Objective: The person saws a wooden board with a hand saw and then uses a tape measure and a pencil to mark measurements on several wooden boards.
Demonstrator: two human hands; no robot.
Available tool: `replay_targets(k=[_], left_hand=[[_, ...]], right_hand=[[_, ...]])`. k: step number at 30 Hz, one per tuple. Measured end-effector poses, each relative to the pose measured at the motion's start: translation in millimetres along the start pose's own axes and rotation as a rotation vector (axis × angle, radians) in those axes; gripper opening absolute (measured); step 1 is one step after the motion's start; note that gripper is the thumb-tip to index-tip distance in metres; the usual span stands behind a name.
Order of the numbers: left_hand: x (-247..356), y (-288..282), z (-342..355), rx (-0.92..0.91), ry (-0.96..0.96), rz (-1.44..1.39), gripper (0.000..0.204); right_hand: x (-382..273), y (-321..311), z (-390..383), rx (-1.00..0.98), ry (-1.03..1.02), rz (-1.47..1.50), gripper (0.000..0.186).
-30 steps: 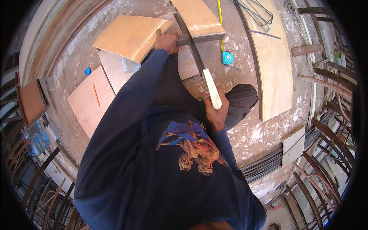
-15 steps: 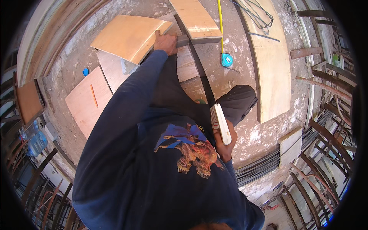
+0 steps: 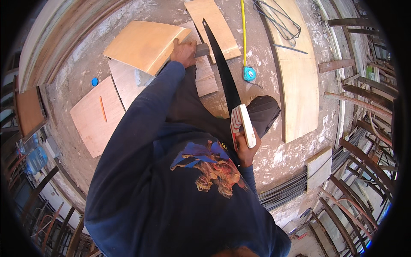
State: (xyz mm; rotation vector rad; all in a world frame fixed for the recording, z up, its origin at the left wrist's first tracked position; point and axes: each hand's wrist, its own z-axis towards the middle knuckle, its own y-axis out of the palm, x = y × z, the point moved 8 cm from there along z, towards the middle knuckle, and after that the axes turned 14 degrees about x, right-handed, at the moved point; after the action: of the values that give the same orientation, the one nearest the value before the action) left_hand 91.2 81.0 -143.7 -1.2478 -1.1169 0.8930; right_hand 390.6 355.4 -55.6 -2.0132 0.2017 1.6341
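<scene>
My left hand (image 3: 183, 53) grips the right edge of a curved plywood panel (image 3: 141, 45), beside a short dark wooden end (image 3: 201, 50). My right hand (image 3: 246, 147) is closed round the white handle (image 3: 246, 124) of a hand saw. The saw's black blade (image 3: 220, 64) points forward, its tip reaching over a separate plywood strip (image 3: 205, 15) lying just right of that dark end. An orange pencil (image 3: 103, 108) lies on a pale board (image 3: 87, 124) to the left.
A teal tape measure (image 3: 249, 73) with yellow tape out lies right of the saw. A long board (image 3: 299, 98) carries bent rods (image 3: 291, 30). A blue cap (image 3: 94, 81), stacked curved panels (image 3: 51, 38), a water bottle (image 3: 36, 160), bundled rods (image 3: 282, 195) and frames (image 3: 364, 94) surround me.
The plywood strip at the top has come away from the dark end and dropped toward me. My right hand drew the saw back toward me, then slightly forward, and the blade now shows broadside.
</scene>
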Motion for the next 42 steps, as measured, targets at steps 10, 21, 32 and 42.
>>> replay_targets(k=[10, 21, 32, 42], left_hand=[[-130.5, -73.2, -144.3, 0.911, -1.045, -0.474, 0.090], [-140.1, 66.0, -142.8, 0.436, -1.343, -2.034, 0.052], [-254.3, -52.7, -164.6, 0.488, -1.391, -1.510, 0.055], [-437.6, -203.7, -148.6, 0.030, -1.037, -0.380, 0.060]], right_hand=[[-35.9, -5.1, 73.4, 0.291, -0.020, 0.012, 0.004], [-48.2, 29.4, 68.8, 0.154, 0.121, 0.244, 0.010], [-83.1, 27.5, 63.1, 0.105, -0.079, 0.174, 0.007], [-87.1, 34.3, 80.2, 0.123, -0.090, 0.126, 0.008]])
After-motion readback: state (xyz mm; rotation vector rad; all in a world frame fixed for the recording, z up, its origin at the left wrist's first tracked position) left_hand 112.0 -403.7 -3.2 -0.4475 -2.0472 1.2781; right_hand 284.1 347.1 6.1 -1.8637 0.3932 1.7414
